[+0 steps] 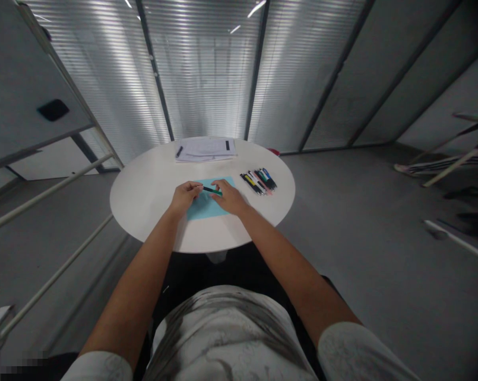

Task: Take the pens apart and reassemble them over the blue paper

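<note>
A dark pen with a green end (212, 190) is held level between my two hands, above a light blue sheet (207, 210). My left hand (184, 197) pinches the pen's dark end between thumb and fingers. At the green end is my right hand (230, 198), its thumb and fingers curled about the pen. Both hands hover low over the sheet and hide parts of its left and right sides. To the right of my right hand lies a row of several pens (258, 181) in black, yellow, pink, green and blue.
The round white table (144, 185) carries a stack of papers (205, 150) at its far side. A whiteboard on a metal frame (60, 180) stands to the left. Behind the table are glass panels with blinds (207, 69). Chair or rack legs (457, 153) show at the far right.
</note>
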A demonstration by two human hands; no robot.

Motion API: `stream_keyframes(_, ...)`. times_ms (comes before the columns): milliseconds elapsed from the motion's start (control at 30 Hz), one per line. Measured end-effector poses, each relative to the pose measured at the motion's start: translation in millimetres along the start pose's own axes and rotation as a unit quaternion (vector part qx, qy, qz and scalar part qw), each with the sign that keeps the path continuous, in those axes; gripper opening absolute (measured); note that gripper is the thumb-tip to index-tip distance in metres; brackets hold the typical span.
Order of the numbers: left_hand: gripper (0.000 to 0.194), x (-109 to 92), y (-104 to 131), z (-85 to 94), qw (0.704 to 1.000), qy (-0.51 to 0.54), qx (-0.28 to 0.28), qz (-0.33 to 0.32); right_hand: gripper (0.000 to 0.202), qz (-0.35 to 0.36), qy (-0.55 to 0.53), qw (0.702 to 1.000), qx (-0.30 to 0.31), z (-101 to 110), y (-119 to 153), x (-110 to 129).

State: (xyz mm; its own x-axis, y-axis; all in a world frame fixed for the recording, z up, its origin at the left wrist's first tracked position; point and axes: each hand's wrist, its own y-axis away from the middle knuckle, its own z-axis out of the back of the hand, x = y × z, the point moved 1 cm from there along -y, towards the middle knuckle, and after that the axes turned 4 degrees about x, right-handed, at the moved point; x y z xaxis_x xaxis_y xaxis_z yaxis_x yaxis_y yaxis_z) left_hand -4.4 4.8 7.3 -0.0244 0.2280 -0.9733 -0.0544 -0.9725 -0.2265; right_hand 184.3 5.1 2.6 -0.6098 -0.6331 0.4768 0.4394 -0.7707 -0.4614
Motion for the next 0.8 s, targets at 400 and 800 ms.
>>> stream_keyframes(400, 0.021, 2.1, -2.8, 1.1, 0.997, 0.062, -0.032, 0.014, 0.022, -0.036, 0.013, 0.999, -0.010, 3.5, -0.2, 2.9)
stream_keyframes(800, 0.026, -0.9, -2.0, 2.1, 0.995, 0.078, -0.053, 0.027, 0.028, -0.032, -0.026, 0.999, -0.001, 0.5, -2.4, -5.7)
